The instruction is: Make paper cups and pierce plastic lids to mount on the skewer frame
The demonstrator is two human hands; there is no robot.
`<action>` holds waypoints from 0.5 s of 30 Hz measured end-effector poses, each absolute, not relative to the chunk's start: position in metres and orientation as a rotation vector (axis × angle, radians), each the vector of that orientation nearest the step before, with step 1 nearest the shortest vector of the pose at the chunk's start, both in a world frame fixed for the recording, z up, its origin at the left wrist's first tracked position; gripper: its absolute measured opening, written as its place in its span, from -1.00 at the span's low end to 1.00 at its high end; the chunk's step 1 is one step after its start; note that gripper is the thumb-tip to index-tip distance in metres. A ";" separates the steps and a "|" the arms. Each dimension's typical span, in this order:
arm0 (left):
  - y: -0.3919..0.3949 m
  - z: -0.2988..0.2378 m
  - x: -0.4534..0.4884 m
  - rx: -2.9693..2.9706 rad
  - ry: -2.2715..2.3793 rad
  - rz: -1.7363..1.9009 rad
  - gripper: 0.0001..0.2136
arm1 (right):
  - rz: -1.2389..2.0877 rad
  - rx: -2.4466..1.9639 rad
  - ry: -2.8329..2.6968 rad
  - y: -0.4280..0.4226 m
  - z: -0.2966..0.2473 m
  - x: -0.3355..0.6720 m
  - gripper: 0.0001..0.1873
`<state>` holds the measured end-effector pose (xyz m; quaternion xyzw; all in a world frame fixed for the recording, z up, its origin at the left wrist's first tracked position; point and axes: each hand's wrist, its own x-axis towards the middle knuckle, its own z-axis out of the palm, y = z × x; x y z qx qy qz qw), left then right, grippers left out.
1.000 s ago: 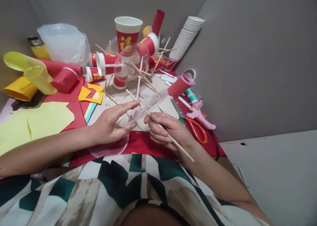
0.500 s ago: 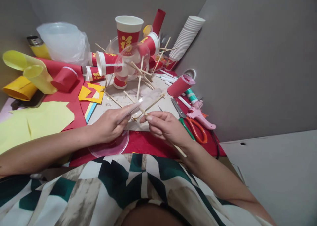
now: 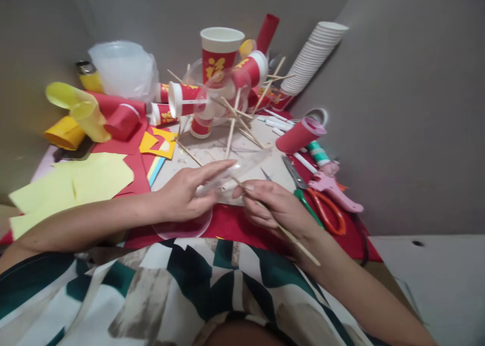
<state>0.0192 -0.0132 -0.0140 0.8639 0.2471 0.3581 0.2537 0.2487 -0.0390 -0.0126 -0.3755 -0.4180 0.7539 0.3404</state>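
My left hand holds a clear plastic lid by its near edge, fingers stretched along it and thumb under. My right hand pinches a thin wooden stick whose tip meets the lid; the stick's other end runs back past my wrist. Another clear lid lies flat on the red paper under my left hand. Behind stands a structure of red paper cups, clear lids and wooden sticks.
Red-and-green-handled scissors and a pink glue gun lie right of my hands. A red paper roll, white cup stack, yellow sheets, yellow and red paper tubes and a plastic bag crowd the table.
The view shifted, so everything sits further right. My left hand's fingers went from pinching the lid to lying stretched along it; the right hand's stick now angles up to the lid.
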 end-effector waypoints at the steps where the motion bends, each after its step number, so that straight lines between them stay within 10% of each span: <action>1: -0.014 -0.017 0.020 2.325 0.612 1.041 -0.42 | 1.960 -0.954 -1.048 -0.040 -0.010 0.249 -0.75; 15: -0.002 -0.038 0.019 2.440 0.400 1.179 -0.41 | 1.969 -0.907 -1.024 -0.035 -0.003 0.240 -0.75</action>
